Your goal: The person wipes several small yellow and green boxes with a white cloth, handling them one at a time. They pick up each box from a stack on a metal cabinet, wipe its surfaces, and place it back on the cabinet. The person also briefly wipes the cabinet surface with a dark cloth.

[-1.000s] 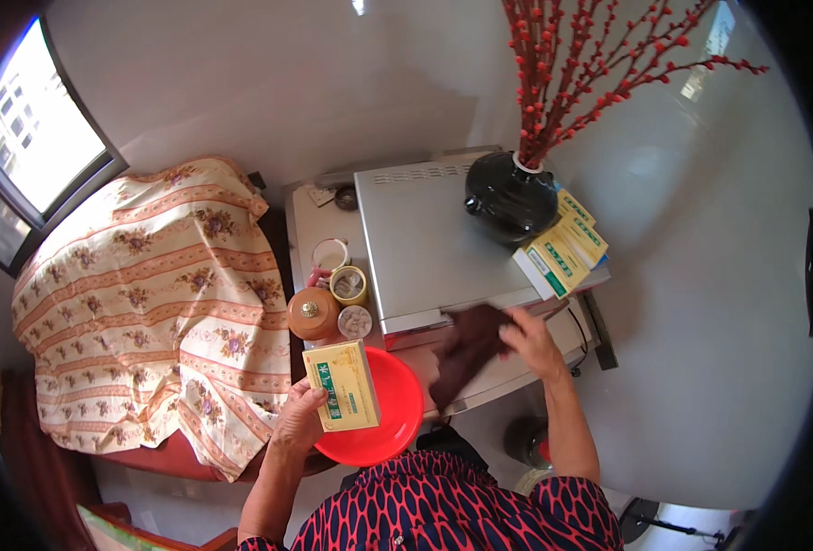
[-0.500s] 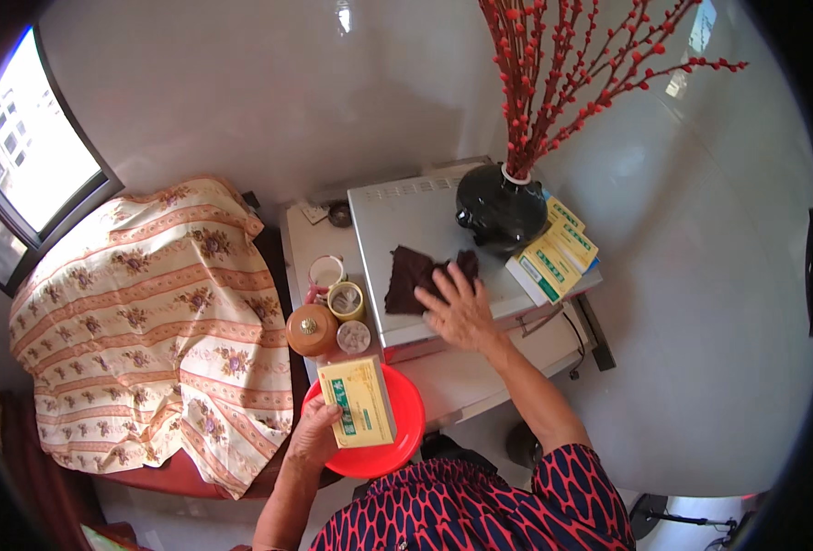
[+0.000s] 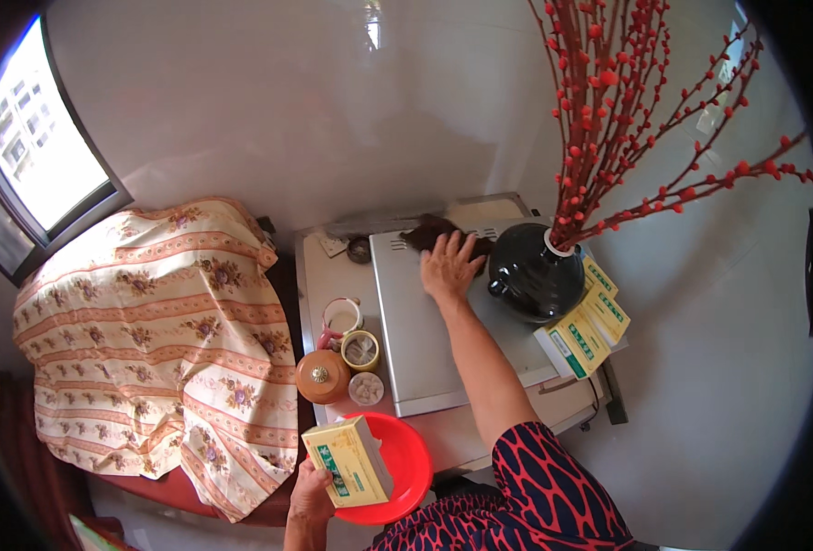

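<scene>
My left hand (image 3: 311,494) grips a yellow cardboard box (image 3: 349,466) with green print, thumb across its face, over a round red plastic basin (image 3: 414,470). The basin's left part is hidden behind the box. Farther off, my right hand (image 3: 450,268) lies with fingers spread on a dark brown cloth (image 3: 427,231). The cloth is bunched at the back of a flat, pale metal casing (image 3: 417,354) with vent slots. Right of that hand stands a glossy black vase (image 3: 537,275) holding tall red budded branches (image 3: 599,101).
Several yellow boxes (image 3: 579,338) lie right of the vase. Left of the casing are a mug (image 3: 341,316), a yellow cup (image 3: 360,351), a brown lidded pot (image 3: 322,377), a small tub (image 3: 366,388) and a dark round dish (image 3: 358,249). A flowered cloth (image 3: 163,340) covers furniture at left.
My right hand has slid the brown cloth away from me, from the casing's front to its back edge. My left hand still holds the yellow box over the basin. The view has shifted.
</scene>
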